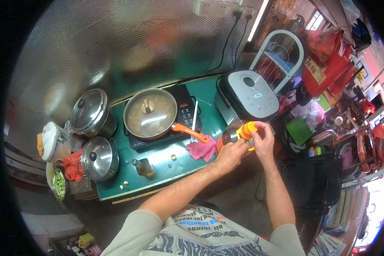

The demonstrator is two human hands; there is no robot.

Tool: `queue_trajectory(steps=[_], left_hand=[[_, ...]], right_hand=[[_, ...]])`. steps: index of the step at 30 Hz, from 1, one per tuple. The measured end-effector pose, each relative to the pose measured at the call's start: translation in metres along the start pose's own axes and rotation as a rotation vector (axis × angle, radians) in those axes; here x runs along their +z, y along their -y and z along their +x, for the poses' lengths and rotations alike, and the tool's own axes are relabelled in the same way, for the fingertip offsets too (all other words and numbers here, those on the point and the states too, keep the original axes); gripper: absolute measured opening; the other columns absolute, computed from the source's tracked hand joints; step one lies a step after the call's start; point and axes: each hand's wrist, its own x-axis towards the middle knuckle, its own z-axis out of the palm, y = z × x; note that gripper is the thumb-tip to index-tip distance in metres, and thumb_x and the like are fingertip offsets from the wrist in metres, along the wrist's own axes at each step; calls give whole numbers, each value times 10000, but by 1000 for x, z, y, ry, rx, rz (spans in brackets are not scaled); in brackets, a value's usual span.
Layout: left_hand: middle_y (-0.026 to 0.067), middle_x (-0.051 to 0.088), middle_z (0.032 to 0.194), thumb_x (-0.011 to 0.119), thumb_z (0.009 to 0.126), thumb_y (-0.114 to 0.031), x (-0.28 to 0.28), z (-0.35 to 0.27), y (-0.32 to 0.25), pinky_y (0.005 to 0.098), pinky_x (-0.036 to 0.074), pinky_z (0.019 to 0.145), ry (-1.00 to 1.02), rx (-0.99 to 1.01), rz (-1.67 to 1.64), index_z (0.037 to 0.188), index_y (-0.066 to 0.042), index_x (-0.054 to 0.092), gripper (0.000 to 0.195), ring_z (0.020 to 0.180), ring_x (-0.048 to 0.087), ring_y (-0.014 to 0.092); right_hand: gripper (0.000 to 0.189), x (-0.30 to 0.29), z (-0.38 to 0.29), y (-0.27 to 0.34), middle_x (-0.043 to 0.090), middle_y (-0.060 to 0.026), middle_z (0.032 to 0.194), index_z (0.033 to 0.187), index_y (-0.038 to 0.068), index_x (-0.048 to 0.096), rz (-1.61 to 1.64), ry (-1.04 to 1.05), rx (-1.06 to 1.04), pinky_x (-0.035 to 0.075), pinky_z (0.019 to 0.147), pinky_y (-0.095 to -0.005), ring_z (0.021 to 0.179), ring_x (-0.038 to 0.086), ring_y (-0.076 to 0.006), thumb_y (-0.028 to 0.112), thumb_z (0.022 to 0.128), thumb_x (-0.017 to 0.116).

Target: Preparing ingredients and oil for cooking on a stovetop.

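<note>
A large plastic bottle [228, 137] of dark liquid stands at the table's right end, in front of the rice cooker [240, 96]. My left hand [232, 155] grips it near the neck, and the fingers cover part of the yellow collar. The thumb and fingers of my right hand [264, 140] are closed on the yellow cap [251, 126], which sits at the bottle's mouth. Left of the bottle a pink cloth [202, 149] lies under the end of the orange handle [190, 132] of a lidded frying pan [150, 120].
The pan sits on a black induction cooker [186, 118] with a lit display; chopsticks [195, 118] rest on it. A small glass bottle [144, 168], garlic cloves [124, 185], two lidded steel pots [97, 160] and cut green vegetables [59, 184] are leftward. Cords [225, 54] hang behind.
</note>
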Motion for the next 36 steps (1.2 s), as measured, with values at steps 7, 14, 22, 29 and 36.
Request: queue_trajectory(steps=[7, 14, 22, 29, 36], left_hand=[[121, 548, 1026, 664, 710, 22, -1, -1, -1, 436, 505, 754, 1, -7, -10, 1077, -64, 552, 393, 894, 611, 347], [120, 542, 1024, 657, 725, 16, 0, 1, -3, 436, 493, 758, -7, 11, -32, 1058, -49, 563, 352, 904, 597, 344], [125, 558, 949, 654, 823, -103, 10, -4, 8, 434, 495, 704, -142, 77, -11, 1010, -39, 571, 214, 842, 608, 332], [114, 549, 957, 656, 760, -51, 19, -2, 7, 427, 480, 693, -114, 69, -51, 1029, -59, 544, 291, 798, 591, 335], [99, 534, 964, 672, 751, -58, 16, -5, 7, 414, 474, 686, -137, 76, 19, 1005, -48, 552, 282, 817, 589, 305]], right_hand=[[281, -6, 5, 11, 616, -140, 1125, 1042, -2, 582, -89, 44, -154, 470, 950, -357, 1068, 601, -262, -39, 775, 663], [289, -10, 10, 17, 575, -133, 1059, 1030, 5, 597, -232, 90, -124, 467, 916, -365, 1020, 581, -287, 14, 758, 694], [381, -13, 22, 30, 582, -145, 1070, 1133, 12, 622, -338, 236, -202, 430, 970, -382, 1057, 556, -305, -6, 752, 608], [357, -27, 26, 30, 531, -143, 1047, 1122, 6, 610, -364, 341, -175, 436, 926, -361, 995, 545, -288, -9, 766, 624], [350, -30, 36, 36, 539, -129, 966, 1112, -8, 578, -287, 437, -109, 463, 849, -349, 931, 560, -268, -9, 768, 642]])
